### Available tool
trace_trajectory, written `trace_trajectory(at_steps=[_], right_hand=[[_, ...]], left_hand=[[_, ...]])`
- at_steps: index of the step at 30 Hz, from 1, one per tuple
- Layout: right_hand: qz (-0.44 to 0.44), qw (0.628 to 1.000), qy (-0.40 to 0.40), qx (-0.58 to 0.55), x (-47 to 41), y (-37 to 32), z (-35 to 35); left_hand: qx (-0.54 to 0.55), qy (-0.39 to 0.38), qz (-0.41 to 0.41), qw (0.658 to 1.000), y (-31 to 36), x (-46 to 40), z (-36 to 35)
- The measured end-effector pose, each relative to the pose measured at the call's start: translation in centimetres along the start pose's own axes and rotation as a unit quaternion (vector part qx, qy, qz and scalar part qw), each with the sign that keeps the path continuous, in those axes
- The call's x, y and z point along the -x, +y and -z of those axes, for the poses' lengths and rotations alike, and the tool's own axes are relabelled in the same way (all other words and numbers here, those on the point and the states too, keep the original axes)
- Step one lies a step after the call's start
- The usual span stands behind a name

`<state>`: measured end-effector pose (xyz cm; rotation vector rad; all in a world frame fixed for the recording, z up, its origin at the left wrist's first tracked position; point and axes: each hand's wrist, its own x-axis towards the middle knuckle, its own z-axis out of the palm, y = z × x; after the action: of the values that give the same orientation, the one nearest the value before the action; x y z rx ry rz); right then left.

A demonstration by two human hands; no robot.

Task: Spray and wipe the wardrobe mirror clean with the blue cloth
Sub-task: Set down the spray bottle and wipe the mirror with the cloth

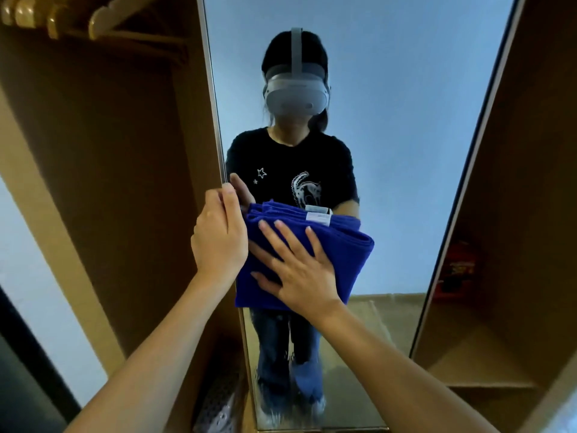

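- Fingers (282, 237) of the right hand (299, 270) lie straight and spread, pressing the folded blue cloth (337, 254) flat against the glass.
- Left hand (218, 235) sits just beside the cloth, its fingers curled round the left metal edge (215, 98) of the mirror (406, 151), gripping the frame at about mid-height.
- Blue cloth covers the middle of the mirror, toward its left side; a small white label (318, 218) shows at the top fold.
- Bare glass runs wide to the right of the cloth and high above it; below the cloth the lower glass looks streaked and wet down to the bottom edge.
- Right frame edge (468, 182) of the mirror slants up to the top of the view, well apart from both hands.
- Left of the mirror the open wardrobe (109, 182) shows brown panels, with wooden hangers (62, 17) on a rail at the top.
- On the right, wooden shelves (487, 364) stand open, with a red object (459, 270) too blurred to tell.
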<state>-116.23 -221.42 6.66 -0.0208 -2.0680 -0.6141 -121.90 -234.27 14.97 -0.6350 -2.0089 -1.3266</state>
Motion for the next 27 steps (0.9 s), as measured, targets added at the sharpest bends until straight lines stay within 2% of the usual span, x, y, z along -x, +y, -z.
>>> trace_trajectory(at_steps=[5,10,17,25,27], right_hand=[[-0.049,0.997,0.052,0.010,0.2,1.8,0.4],[-0.119,0.988,0.097,0.004,1.6,6.7,0.9],[-0.230,0.971,0.058,-0.008,6.1,13.1,1.1],[-0.305,0.952,0.023,-0.025,5.2,10.3,1.3],[-0.291,0.956,0.024,-0.031,4.0,8.2,1.3]], left_hand=[[0.029,0.033,0.009,0.999,0.3,0.3,-0.4],[0.046,0.050,0.027,0.997,0.4,0.4,-1.1],[0.063,0.064,0.038,0.995,0.8,1.0,-1.3],[0.039,0.081,0.044,0.995,0.9,0.9,-1.8],[0.037,0.085,0.045,0.995,0.9,0.9,-1.9]])
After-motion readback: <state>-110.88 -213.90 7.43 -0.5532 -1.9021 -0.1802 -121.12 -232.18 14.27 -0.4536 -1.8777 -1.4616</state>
